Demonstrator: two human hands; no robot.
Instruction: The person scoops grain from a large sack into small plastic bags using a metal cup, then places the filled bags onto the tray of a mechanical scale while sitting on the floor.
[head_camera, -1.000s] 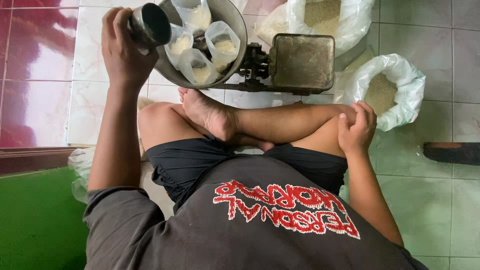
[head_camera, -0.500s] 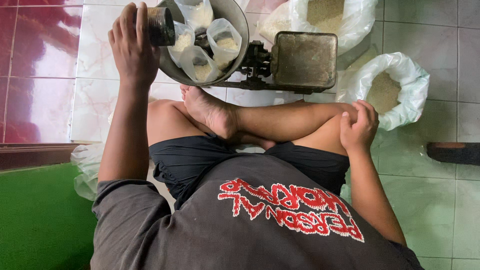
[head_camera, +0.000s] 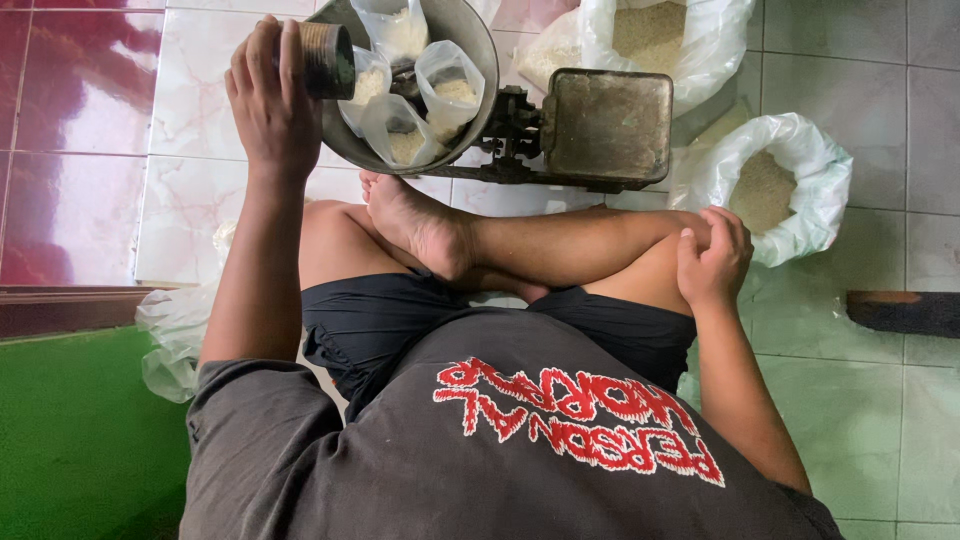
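Note:
My left hand is shut on a small dark metal can, held on its side with its mouth toward the round metal pan of a balance scale. Several small clear plastic bags partly filled with pale grain stand in the pan, and the can is up against the nearest bag. My right hand rests on my right knee and holds nothing. I sit cross-legged on the tiled floor with a bare foot just below the pan.
Two open white sacks of grain stand on the floor, one right of the scale and one behind it. A crumpled clear plastic bag lies by my left hip. A green surface is at the lower left, a dark bar at the right edge.
My left hand has brought the can a little to the right, against the bags in the pan, and turned it more onto its side. My right hand has stayed on the knee.

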